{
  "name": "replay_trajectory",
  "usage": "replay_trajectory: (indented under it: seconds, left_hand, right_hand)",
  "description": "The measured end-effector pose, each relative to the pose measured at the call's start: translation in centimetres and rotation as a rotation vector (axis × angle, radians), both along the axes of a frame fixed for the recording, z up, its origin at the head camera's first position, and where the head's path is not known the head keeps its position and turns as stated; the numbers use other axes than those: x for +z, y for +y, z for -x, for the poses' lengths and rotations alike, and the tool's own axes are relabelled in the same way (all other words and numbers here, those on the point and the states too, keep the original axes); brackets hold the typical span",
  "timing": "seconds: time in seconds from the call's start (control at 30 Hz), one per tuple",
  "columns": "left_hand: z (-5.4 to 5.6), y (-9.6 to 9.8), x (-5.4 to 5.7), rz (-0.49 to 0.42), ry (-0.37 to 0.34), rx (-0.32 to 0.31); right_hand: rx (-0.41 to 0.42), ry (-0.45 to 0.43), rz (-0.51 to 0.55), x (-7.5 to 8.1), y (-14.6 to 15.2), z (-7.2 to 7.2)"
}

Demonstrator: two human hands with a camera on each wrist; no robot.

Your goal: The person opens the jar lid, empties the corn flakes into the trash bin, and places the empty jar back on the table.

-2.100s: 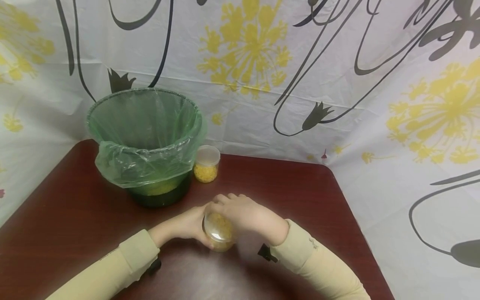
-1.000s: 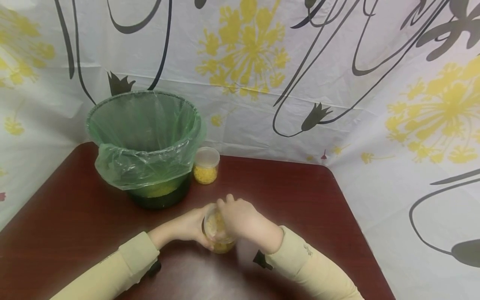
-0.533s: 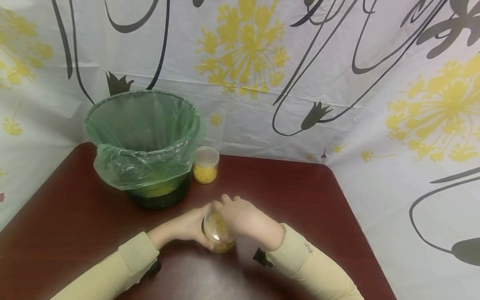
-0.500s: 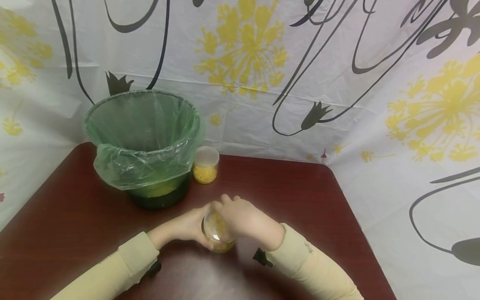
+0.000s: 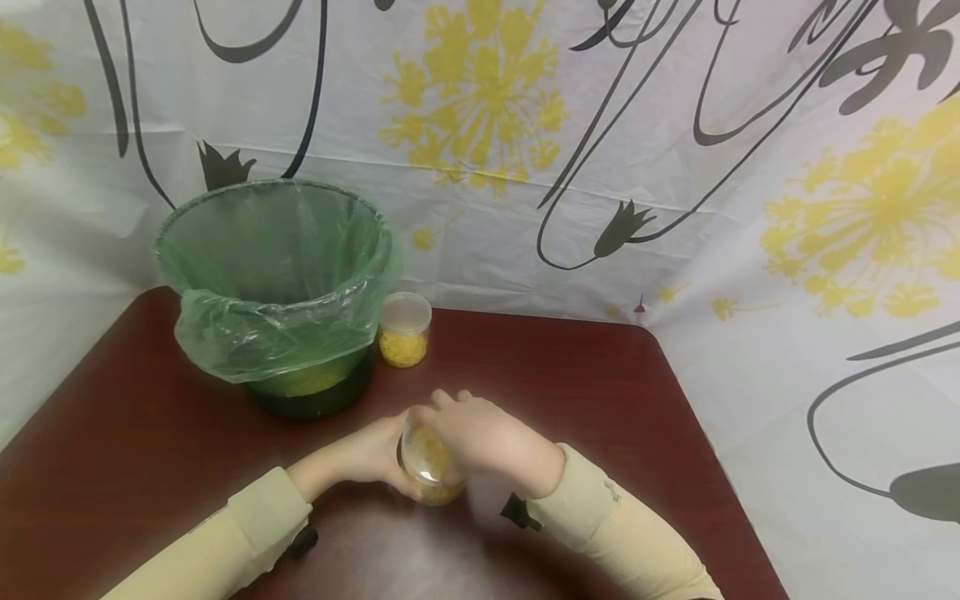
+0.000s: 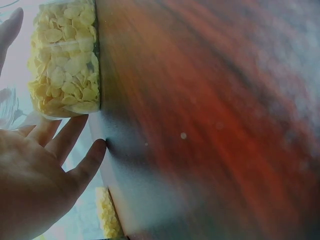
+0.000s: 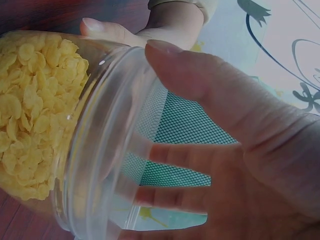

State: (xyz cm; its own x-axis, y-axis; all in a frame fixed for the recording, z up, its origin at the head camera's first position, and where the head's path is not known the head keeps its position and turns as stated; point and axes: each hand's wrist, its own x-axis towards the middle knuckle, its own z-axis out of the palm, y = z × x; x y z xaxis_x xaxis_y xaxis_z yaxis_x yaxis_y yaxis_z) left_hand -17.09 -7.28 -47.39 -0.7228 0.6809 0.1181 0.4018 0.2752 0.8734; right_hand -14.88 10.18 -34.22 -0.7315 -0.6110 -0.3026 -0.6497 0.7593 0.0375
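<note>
Two hands working at a jar's lid

The jar (image 5: 441,494) is standing upright on the table (image 5: 562,375), near its front, with yellow flakes (image 7: 30,110) filling much of it. The left hand (image 5: 375,454) is gripping its side, thumb and fingers curving around it. The right hand (image 5: 487,437) is pinching the lid (image 5: 426,458), thumb on the edge and fingers reaching across.

As for progress, the lid is sitting on the jar and the flakes are staying inside; whether the lid is fully tight, the views are not showing. The lid work is seemingly unfinished, since both hands are holding on. The other jar (image 5: 405,333), apparently capped, is standing untouched beside the bin (image 5: 315,404).
</note>
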Motion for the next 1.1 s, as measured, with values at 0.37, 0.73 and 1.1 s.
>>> replay_trajectory:
  seconds: [0.37,0.73,1.1]
  left_hand:
    - [0.22,0.04,-0.03,0.012,0.021,0.001]
    - [0.08,0.02,0.17,0.019,0.033,0.001]
    - [0.12,0.07,0.03,0.024,0.011,-0.006]
  right_hand:
    - [0.029,-0.02,0.065,0.04,0.11,0.11]
    - [0.065,0.025,0.087,-0.02,0.42,-0.01]
    - [-0.147,0.118,-0.001,0.08,-0.54,-0.58]
